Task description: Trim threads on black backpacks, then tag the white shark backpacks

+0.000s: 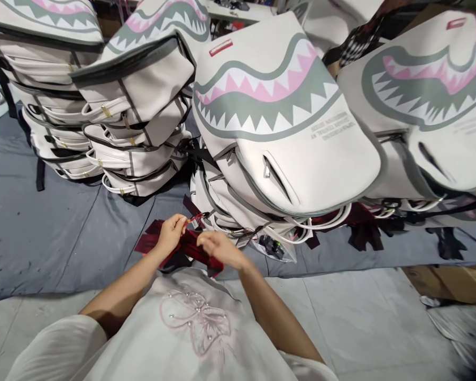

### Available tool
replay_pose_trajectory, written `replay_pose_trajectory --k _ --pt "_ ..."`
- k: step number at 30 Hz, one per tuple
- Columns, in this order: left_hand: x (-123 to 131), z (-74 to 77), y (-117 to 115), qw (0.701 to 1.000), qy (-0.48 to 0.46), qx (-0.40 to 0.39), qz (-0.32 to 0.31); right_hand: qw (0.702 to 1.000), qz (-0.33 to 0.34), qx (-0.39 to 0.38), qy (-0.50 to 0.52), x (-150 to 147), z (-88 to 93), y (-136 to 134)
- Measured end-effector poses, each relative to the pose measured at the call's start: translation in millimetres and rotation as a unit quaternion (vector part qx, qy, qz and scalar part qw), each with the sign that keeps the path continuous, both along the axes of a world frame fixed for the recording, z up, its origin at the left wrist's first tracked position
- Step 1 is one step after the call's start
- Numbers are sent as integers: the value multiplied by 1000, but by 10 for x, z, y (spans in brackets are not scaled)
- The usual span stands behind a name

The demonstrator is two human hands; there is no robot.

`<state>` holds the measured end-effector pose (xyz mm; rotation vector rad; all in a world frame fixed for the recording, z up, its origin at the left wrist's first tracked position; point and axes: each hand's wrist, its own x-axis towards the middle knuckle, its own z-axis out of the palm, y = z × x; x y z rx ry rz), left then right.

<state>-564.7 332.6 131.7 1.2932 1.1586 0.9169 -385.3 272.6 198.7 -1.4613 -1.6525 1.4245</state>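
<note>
My left hand (173,232) is closed in a pinch on a thin red cord (196,217) near the table's front edge. Just right of it, my right hand (218,246) has its fingers curled and partly blurred; what they hold, if anything, is too small to tell. Below both hands lies dark red fabric (153,237) with black pieces. A white backpack (281,153) with a pink and grey shark-mouth print tops the pile right behind my hands.
Stacks of similar white backpacks stand left (63,127), centre-left (143,106) and right (428,106) on the grey-blue cloth-covered table (83,233). A clear plastic bag (275,247) and black straps (448,243) lie along the front. A cardboard box (440,283) sits lower right.
</note>
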Motion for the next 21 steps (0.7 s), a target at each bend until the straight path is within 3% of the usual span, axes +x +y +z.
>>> replay_pose_trajectory --k 4,7,12,14,18,21 --pt "-96 -145 21 1000 19 -8 8 992 -112 -15 58 328 141 81" --pt "-173 -201 64 997 65 5 52 976 -181 -35 115 341 114 73" --pt "-224 3 200 983 102 77 134 938 -295 -13 182 144 -117 -25" --pt "-121 136 186 988 82 95 94 933 -316 4 175 67 -184 -61" --pt "261 312 0 994 8 84 -65 928 -338 48 151 -81 -236 -131" --pt "513 372 -138 990 -31 75 -112 926 -346 82 124 -107 -197 -210"
